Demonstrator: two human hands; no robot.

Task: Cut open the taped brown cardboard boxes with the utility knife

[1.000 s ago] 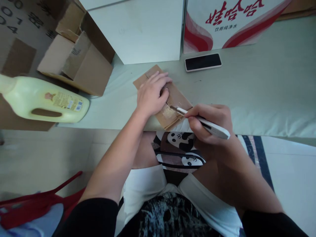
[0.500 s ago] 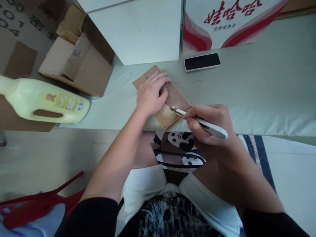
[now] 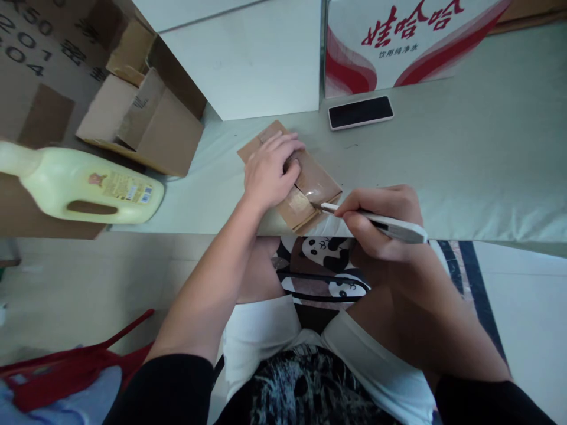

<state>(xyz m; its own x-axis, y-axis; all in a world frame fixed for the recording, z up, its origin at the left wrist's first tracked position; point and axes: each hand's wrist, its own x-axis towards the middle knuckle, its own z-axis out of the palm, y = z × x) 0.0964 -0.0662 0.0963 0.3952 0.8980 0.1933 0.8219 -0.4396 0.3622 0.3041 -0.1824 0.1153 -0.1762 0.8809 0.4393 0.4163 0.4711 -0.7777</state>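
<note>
A small taped cardboard box [image 3: 322,177] lies slantwise near the front edge of the cloth-covered table. My left hand [image 3: 273,168] rests over its upper left part, fingers curled and pressing it down. Between the thumb and fingers of my right hand [image 3: 383,221] is a white utility knife [image 3: 401,229]. The blade points left and its tip meets the taped seam near the box's lower end. Clear tape [image 3: 315,192] over the seam looks shiny and wrinkled. My left palm hides part of the box top.
A phone [image 3: 361,113] lies behind the box, before a red-and-white carton [image 3: 394,59]. A white box [image 3: 261,65] stands further back. To the left are an opened cardboard box [image 3: 163,133] and a pale yellow jug [image 3: 57,177]. The table's front edge runs close to my knees.
My right hand has drawn the knife slightly to the right and down along the seam towards the box's near end. My left hand stays on the box. The view has shifted a little.
</note>
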